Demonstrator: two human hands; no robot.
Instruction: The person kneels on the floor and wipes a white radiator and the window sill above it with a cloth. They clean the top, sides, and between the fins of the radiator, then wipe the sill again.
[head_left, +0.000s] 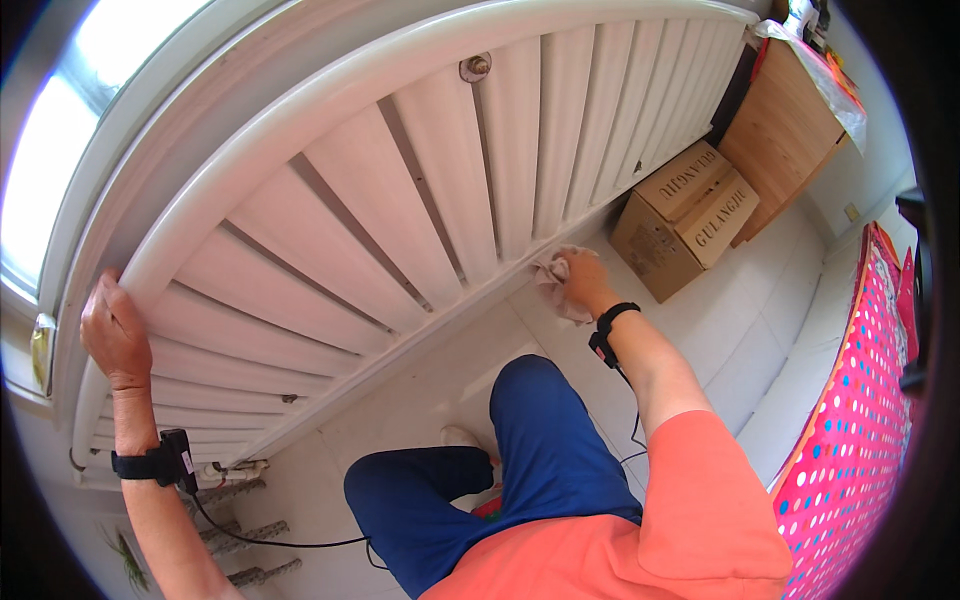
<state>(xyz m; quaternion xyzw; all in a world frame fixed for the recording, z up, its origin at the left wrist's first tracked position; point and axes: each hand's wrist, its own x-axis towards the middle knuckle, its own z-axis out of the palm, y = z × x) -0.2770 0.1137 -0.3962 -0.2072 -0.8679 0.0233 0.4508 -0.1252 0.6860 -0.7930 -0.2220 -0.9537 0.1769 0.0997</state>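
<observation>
A long white column radiator (420, 180) stands before me below a window. My left hand (118, 330) rests with its fingers curled over the radiator's rounded top rail, near the left end. Low on the other side, my right hand (589, 279) holds a crumpled pale cloth (553, 283) beside the radiator's bottom edge, close to the tiled floor. Whether the cloth touches the radiator cannot be told. Each wrist wears a black strap with a small device and a cable.
A cardboard box (675, 225) sits on the floor right of the cloth, beside a wooden cabinet (787, 120). A pink dotted cover (847, 420) hangs at the right. Pipe valves (236, 472) are at the radiator's lower left, near a plant (127, 559).
</observation>
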